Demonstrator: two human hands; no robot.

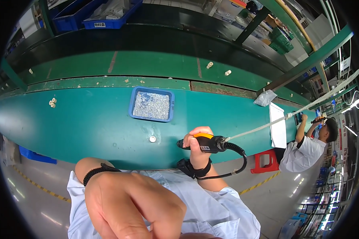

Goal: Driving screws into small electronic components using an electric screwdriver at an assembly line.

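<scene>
My right hand (196, 153) is wrapped round a black and orange electric screwdriver (212, 144) above the front edge of the green bench. The tool's tip points left, and a black cable loops from its back end near a pale cord. My left hand (135, 203) is raised very close to the camera, with its fingers curled; the fingertips and anything in them are hidden at the lower edge. On the bench lies a small round silvery-white piece (152, 139). Behind it is a blue tray (131, 105) filled with many small shiny metal parts.
Small cream-coloured cylinders (52, 103) stand at the left. Others (210, 64) sit on the strip behind. To the right are a clear plastic bag (265, 98), white sheets (277, 125) and a red stool (265, 161). A co-worker (305, 153) sits farther along the bench.
</scene>
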